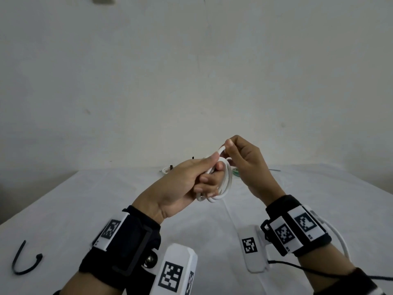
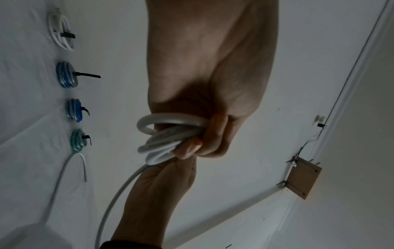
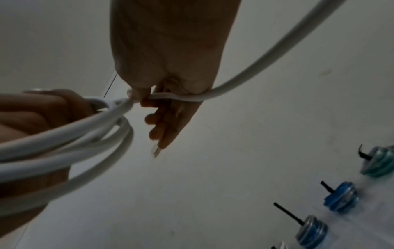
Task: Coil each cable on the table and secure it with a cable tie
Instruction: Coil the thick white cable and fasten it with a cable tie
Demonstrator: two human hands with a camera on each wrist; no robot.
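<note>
Fingers (image 1: 209, 180) of the left hand (image 1: 180, 184) curled around the coiled white cable (image 1: 225, 188), raised above the surface (image 1: 106, 209); right hand (image 1: 244, 162) apparently pinched its free run; loose cable tie (image 1: 23, 262) lay left.

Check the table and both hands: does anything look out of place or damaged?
Nothing stands out. The left hand grips the white cable coil, the right hand pinches its strand, and a loose black cable tie lies waiting.

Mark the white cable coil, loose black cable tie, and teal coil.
white cable coil (image 1: 226, 184): head view, outer loop.
loose black cable tie (image 1: 20, 261): head view, strap's bend.
teal coil (image 2: 77, 140): left wrist view, wound strands.
</note>
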